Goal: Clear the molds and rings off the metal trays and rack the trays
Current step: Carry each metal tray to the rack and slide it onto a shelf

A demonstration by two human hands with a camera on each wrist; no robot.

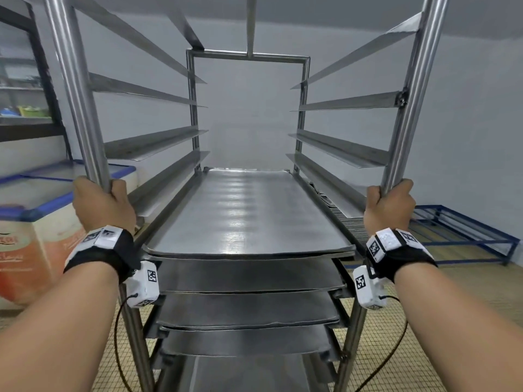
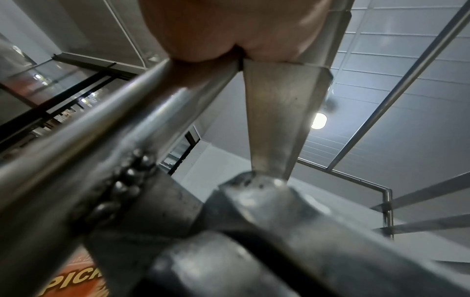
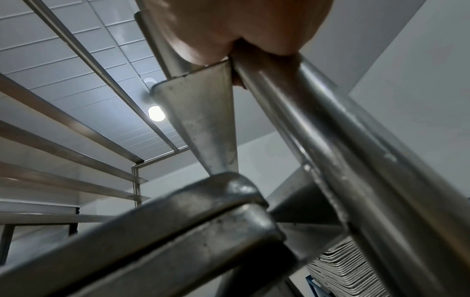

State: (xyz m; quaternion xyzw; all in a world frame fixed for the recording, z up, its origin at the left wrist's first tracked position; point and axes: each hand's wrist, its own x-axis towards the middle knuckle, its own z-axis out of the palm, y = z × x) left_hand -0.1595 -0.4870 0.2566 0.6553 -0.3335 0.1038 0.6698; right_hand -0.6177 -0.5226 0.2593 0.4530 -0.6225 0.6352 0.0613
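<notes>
Room: grey walls, tiled floor, chest freezer (image 1: 42, 222) at left of frame | rack (image 1: 195, 89): several bare trays (image 1: 246, 213) sit in lower-centre slots, upper runners free | left hand (image 1: 103, 205) and right hand (image 1: 389, 207) each grasp a front post | racking seems nearly done.
</notes>
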